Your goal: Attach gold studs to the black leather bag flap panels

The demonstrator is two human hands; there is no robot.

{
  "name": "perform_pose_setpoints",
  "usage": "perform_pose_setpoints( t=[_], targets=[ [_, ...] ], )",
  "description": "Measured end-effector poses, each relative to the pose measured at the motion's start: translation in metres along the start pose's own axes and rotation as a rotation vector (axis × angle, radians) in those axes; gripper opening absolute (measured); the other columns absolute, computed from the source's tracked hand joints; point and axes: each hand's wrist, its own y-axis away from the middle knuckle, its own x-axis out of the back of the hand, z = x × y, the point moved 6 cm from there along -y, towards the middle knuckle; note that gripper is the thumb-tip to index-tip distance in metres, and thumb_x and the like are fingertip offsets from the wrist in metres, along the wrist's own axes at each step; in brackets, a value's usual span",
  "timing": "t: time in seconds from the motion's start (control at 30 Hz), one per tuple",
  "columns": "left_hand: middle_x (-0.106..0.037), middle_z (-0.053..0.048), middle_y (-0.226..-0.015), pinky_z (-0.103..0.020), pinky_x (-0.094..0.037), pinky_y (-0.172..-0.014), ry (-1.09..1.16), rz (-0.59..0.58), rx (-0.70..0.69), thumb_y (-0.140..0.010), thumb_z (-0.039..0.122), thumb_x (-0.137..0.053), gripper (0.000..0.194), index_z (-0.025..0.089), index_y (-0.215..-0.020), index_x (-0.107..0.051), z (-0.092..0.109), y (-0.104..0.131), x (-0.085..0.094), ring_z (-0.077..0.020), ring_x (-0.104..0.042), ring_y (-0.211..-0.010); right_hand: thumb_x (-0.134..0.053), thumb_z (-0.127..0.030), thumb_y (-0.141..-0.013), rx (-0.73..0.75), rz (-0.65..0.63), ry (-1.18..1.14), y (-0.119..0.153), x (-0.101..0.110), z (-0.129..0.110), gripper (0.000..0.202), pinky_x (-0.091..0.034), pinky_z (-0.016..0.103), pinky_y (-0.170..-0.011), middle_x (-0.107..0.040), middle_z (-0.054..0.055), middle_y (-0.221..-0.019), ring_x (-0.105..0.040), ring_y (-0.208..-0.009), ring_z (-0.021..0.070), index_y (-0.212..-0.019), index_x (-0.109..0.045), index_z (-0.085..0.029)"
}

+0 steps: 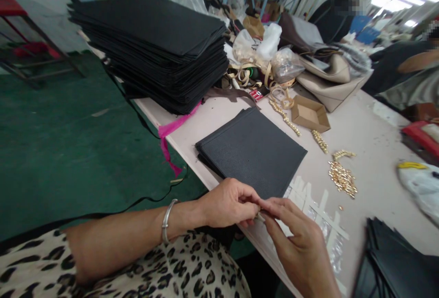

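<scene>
Both of my hands meet at the table's near edge, fingertips touching. My left hand (231,203), with a silver bangle at the wrist, pinches a small metallic piece (259,214) that is mostly hidden by the fingers. From the right, my right hand (297,234) holds the same piece between thumb and fingers. Just beyond them lies a small stack of black leather-like panels (252,149). A pile of small gold metal pieces (343,179) rests on the table to the right, with rows of gold pieces (319,141) behind it.
A tall stack of black sheets (147,32) stands at the back left, near a pink strip (174,128). An open cardboard box (310,112), bags and straps lie behind. More black pieces (394,261) are at lower right. Other people sit at the far right.
</scene>
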Motion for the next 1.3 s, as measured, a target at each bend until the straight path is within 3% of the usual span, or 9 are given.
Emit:
perform_pose_setpoints(
  t=[0.33, 0.87, 1.1, 1.3],
  targets=[
    [-0.067, 0.003, -0.059, -0.021, -0.056, -0.055, 0.121, -0.005, 0.042, -0.06, 0.017, -0.061, 0.02, 0.015, -0.077, -0.072, -0.001, 0.001, 0.001, -0.0114, -0.065, -0.056, -0.058, -0.014, -0.095, 0.007, -0.031, -0.027, -0.003, -0.003, -0.005, 0.021, -0.056, 0.022, -0.074, -0.07, 0.004, -0.096, -0.07, -0.086, 0.0138, -0.106, -0.073, -0.023],
    [-0.069, 0.001, -0.059, -0.024, -0.057, -0.058, 0.153, -0.01, 0.074, -0.059, 0.016, -0.061, 0.018, 0.016, -0.073, -0.073, -0.01, 0.001, 0.004, -0.0138, -0.067, -0.058, -0.059, -0.016, -0.093, 0.048, -0.08, 0.022, -0.009, -0.008, -0.005, 0.016, -0.056, 0.021, -0.069, -0.071, 0.004, -0.09, -0.07, -0.079, 0.0138, -0.098, -0.073, -0.022],
    [-0.07, 0.002, -0.061, -0.022, -0.057, -0.059, 0.17, -0.062, 0.09, -0.061, 0.016, -0.067, 0.017, 0.016, -0.077, -0.075, -0.016, 0.001, 0.004, -0.0114, -0.066, -0.057, -0.06, -0.015, -0.092, -0.057, -0.172, -0.121, -0.01, -0.008, 0.008, 0.018, -0.056, 0.024, -0.07, -0.072, 0.004, -0.089, -0.07, -0.082, 0.0155, -0.094, -0.075, -0.024],
    [-0.071, 0.002, -0.061, -0.022, -0.056, -0.058, 0.206, -0.064, 0.091, -0.058, 0.019, -0.068, 0.019, 0.016, -0.076, -0.074, -0.021, -0.001, 0.002, -0.0114, -0.066, -0.056, -0.063, -0.015, -0.092, -0.095, -0.167, -0.18, -0.005, -0.01, 0.011, 0.018, -0.054, 0.022, -0.072, -0.072, 0.001, -0.092, -0.07, -0.084, 0.0131, -0.096, -0.075, -0.027]
  ],
)
